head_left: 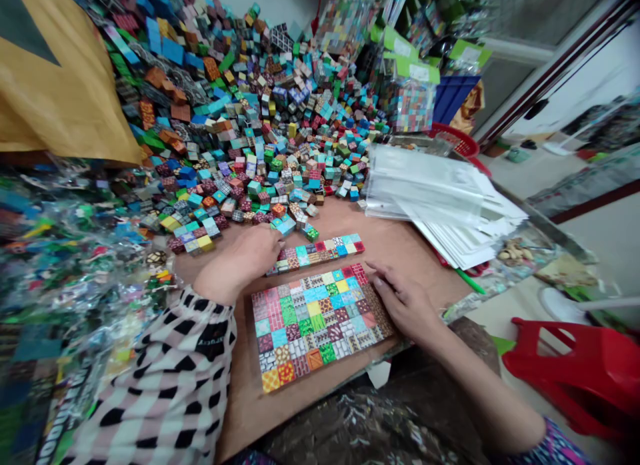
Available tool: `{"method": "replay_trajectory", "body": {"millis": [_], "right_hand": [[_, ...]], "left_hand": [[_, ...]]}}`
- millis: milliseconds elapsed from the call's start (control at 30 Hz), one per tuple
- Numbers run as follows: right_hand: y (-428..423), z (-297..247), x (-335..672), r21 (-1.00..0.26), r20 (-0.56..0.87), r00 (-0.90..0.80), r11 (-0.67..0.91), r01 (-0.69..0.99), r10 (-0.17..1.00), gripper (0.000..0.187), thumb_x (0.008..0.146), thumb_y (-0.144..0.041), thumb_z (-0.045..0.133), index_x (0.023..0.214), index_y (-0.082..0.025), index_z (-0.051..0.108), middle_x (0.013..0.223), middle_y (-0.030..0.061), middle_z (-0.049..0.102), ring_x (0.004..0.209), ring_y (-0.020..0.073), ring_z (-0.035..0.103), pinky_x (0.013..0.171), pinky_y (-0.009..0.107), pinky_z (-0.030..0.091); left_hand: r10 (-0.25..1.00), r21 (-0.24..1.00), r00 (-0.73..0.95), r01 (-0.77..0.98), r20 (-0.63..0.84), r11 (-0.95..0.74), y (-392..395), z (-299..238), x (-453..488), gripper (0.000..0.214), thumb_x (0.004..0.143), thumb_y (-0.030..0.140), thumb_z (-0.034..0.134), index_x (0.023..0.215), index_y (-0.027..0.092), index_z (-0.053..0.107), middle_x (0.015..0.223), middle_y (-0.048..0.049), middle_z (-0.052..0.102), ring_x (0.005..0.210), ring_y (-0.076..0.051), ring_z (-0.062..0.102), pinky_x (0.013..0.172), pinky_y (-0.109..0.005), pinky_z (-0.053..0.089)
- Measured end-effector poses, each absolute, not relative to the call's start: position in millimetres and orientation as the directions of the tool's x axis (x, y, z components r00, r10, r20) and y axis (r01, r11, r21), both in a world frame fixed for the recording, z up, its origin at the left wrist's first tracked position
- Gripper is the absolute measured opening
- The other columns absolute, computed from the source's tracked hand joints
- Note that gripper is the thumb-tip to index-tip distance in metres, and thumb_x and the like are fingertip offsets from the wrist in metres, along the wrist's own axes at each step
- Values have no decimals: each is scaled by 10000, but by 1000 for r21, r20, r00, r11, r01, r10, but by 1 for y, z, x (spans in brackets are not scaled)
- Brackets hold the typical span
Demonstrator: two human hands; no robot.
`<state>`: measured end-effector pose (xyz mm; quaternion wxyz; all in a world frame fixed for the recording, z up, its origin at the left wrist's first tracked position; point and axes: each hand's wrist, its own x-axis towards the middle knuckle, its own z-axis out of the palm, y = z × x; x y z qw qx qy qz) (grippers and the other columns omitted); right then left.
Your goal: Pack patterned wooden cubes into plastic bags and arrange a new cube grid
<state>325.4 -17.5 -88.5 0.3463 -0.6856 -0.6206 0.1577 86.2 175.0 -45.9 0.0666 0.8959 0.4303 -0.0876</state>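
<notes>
A flat rectangle of small patterned blocks [320,318] lies on the brown tabletop, its cubes packed edge to edge in many colours. Just beyond it runs a separate short row of blocks [320,252]. My left hand [255,252] is at the left end of that row, fingers curled down and closed; their tips, and whatever they hold, are hidden. Beside the rectangle's upper right corner is my right hand [403,298], its fingers loosely bent and apart, with nothing seen between them.
A large heap of loose blocks [280,132] rises behind. Clear plastic bags and white sheets [445,192] lie stacked at the right, near a green pen-like stick [470,281]. Small bagged pieces [100,252] cover the left. A red stool [575,372] stands at lower right.
</notes>
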Motion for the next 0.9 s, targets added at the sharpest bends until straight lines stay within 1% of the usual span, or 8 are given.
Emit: {"method": "replay_trajectory", "body": {"millis": [100, 167, 233, 367, 700, 767, 800, 900], "right_hand": [[-17, -89, 325, -674, 221, 202, 0, 739, 954, 405, 971, -339, 438, 1282, -189, 649, 1063, 118, 754, 967, 250, 719, 850, 404, 584], [-17, -91, 325, -678, 220, 181, 17, 735, 959, 393, 964, -329, 452, 1283, -214, 651, 1140, 117, 739, 1032, 258, 703, 886, 418, 570], [-17, -92, 327, -691, 210, 175, 20, 722, 962, 391, 959, -326, 467, 1289, -223, 649, 1157, 113, 734, 1056, 261, 693, 902, 420, 559], [-15, -96, 338, -716, 208, 263, -36, 697, 942, 408, 960, -366, 479, 1305, -205, 627, 989, 87, 738, 895, 227, 696, 811, 374, 556], [-23, -106, 372, -705, 284, 457, -140, 695, 843, 418, 935, -431, 502, 1246, -174, 612, 837, 40, 642, 748, 190, 609, 710, 344, 488], [-34, -107, 380, -725, 318, 537, -165, 669, 782, 394, 924, -445, 523, 1208, -183, 599, 844, 39, 637, 754, 189, 608, 710, 340, 481], [-41, -107, 386, -733, 344, 599, -192, 653, 723, 381, 912, -456, 538, 1176, -187, 593, 846, 39, 632, 749, 190, 606, 703, 341, 476], [-62, -114, 416, -775, 388, 796, -303, 554, 465, 371, 877, -496, 535, 1083, -187, 545, 796, 23, 574, 667, 189, 565, 652, 351, 461]], "left_hand": [[756, 17, 620, 775, -210, -632, 175, -46, 86, 410, 963, 338, 348, 1043, 211, 729, 1085, -140, 706, 967, -303, 660, 685, -375, 440], [753, 10, 622, 772, -212, -635, 174, -45, 87, 403, 966, 322, 351, 1054, 207, 727, 1095, -137, 704, 971, -294, 659, 686, -368, 438], [752, 8, 622, 772, -217, -636, 173, -43, 88, 395, 969, 302, 355, 1051, 198, 727, 1091, -135, 706, 968, -283, 660, 690, -359, 437], [756, 3, 618, 775, -216, -632, 172, -41, 89, 380, 973, 296, 369, 1045, 189, 726, 1084, -132, 705, 951, -265, 659, 696, -342, 439], [756, 2, 617, 775, -218, -632, 172, -39, 90, 369, 966, 289, 378, 998, 201, 735, 1055, -122, 718, 942, -268, 668, 693, -338, 443], [758, 1, 617, 776, -213, -631, 173, -41, 89, 373, 964, 300, 374, 971, 209, 735, 1031, -115, 722, 920, -267, 670, 677, -338, 440], [758, 2, 618, 775, -209, -632, 174, -42, 88, 376, 964, 307, 371, 962, 212, 734, 1024, -113, 723, 913, -268, 671, 669, -338, 437], [755, 6, 626, 771, -195, -637, 175, -45, 87, 372, 961, 305, 368, 969, 203, 726, 1034, -121, 722, 922, -276, 671, 660, -344, 436]]}}
